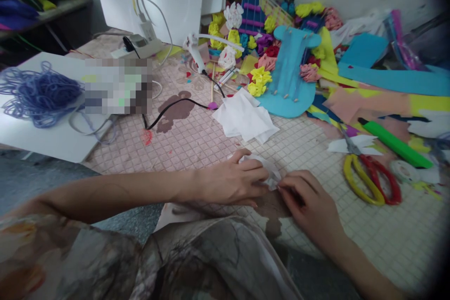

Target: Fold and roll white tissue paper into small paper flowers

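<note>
A small sheet of thin white tissue paper [269,167] is between my two hands, low over the table's near edge. My left hand [234,179] curls over its left side, and the fingers partly cover it. With thumb and fingertips together, my right hand [314,206] pinches the paper's right edge. Just beyond them lies a loose stack of white tissue sheets [246,117]. How the held sheet is folded under my left fingers is hidden.
Yellow-and-red scissors [372,180], a green utility knife [397,143] and a tape roll [404,170] lie at right. A blue harp-shaped board [290,75], crumpled paper flowers [259,82] and a glue gun [195,54] with a black cord stand behind. Purple yarn [42,93] lies left.
</note>
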